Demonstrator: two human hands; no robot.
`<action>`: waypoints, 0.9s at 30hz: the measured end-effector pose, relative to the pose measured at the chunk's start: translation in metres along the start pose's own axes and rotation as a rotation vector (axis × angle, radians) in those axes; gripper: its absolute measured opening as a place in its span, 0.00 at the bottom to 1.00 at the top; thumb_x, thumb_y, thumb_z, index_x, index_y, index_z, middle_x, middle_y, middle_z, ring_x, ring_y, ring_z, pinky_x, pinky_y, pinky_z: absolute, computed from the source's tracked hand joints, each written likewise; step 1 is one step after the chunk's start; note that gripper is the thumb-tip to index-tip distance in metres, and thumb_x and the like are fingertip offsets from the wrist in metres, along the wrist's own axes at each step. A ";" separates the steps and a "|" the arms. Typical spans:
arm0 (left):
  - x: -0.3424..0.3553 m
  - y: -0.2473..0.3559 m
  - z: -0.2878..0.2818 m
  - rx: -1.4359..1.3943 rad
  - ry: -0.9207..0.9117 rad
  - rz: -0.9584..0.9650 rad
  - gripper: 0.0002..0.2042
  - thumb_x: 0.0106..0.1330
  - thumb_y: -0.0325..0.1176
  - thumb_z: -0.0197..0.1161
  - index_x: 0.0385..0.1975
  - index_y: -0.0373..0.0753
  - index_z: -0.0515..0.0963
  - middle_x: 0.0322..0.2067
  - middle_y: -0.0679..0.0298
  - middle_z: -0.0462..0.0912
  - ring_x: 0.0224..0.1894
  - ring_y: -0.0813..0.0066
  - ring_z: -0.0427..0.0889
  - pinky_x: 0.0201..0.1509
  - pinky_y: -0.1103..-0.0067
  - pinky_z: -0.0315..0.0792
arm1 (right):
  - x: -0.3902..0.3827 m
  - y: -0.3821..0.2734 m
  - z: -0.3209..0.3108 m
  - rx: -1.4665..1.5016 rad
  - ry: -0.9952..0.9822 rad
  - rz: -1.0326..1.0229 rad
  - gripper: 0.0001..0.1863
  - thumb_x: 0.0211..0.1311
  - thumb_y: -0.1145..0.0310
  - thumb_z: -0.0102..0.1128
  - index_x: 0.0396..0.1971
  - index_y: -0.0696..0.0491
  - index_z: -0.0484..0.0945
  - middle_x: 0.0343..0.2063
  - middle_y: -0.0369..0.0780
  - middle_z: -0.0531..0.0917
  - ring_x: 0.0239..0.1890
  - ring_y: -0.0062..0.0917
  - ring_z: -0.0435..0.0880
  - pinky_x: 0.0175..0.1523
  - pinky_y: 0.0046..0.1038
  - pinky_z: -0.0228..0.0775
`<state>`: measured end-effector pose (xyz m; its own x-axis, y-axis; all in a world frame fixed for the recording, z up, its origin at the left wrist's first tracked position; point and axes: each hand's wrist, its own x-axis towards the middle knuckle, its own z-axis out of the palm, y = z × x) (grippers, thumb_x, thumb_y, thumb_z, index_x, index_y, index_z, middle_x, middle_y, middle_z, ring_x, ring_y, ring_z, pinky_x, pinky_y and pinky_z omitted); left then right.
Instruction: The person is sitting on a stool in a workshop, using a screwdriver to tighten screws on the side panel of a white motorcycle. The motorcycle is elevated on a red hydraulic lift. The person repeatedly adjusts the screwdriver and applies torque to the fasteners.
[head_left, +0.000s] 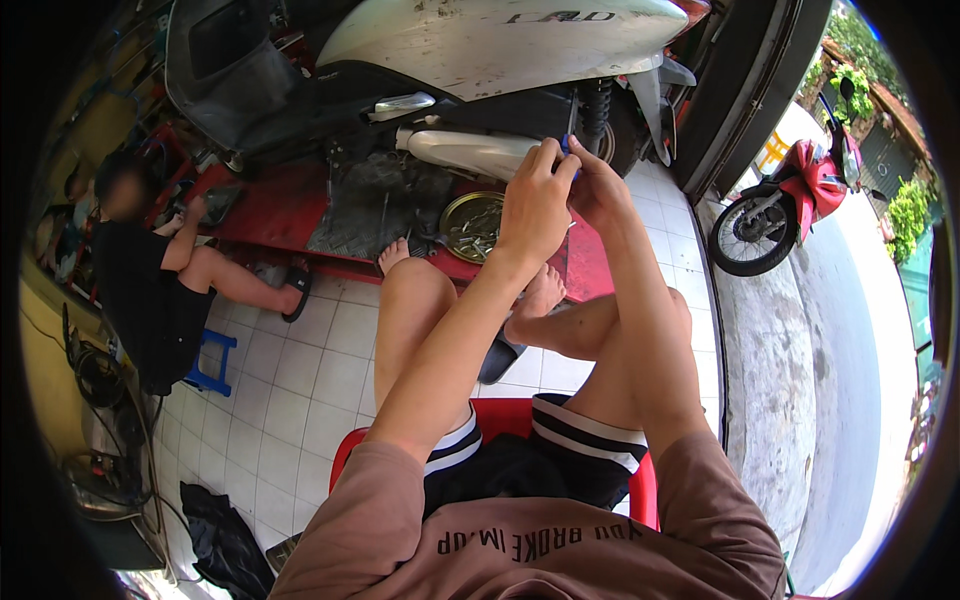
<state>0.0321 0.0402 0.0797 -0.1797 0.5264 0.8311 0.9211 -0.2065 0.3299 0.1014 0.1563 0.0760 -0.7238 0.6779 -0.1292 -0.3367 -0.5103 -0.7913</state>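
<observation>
My left hand [537,200] and my right hand [598,188] are raised together, fingers curled round a blue-handled tool [566,141], probably a screwdriver, whose thin shaft points up at the rear of a white-and-black scooter [500,35]. The shaft is beside the black shock absorber [597,115], above the silver muffler [460,148]; whether its tip touches anything I cannot tell. Most of the handle is hidden by my fingers. Below my hands a brass-coloured round tray [450,215] holding several small metal parts sits on the red lift platform [260,205], which has a dark mat on it.
At left another person [130,270] sits on a blue stool [205,382] with hands on some object. Cables [95,375] lie by the left wall. I sit on a red chair [348,455]. At right, past the doorway, a red motorbike [812,185] is parked.
</observation>
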 end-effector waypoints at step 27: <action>-0.003 0.008 -0.004 0.127 -0.081 -0.129 0.15 0.52 0.19 0.60 0.41 0.34 0.74 0.38 0.53 0.73 0.41 0.55 0.77 0.41 0.66 0.76 | 0.007 0.003 -0.006 -0.268 0.135 -0.087 0.15 0.58 0.59 0.65 0.32 0.57 0.76 0.24 0.36 0.79 0.24 0.21 0.79 0.26 0.22 0.70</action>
<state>0.0382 0.0340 0.0819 -0.2752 0.6071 0.7454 0.9294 -0.0303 0.3678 0.0987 0.1629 0.0687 -0.6063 0.7864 -0.1177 -0.2105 -0.3015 -0.9300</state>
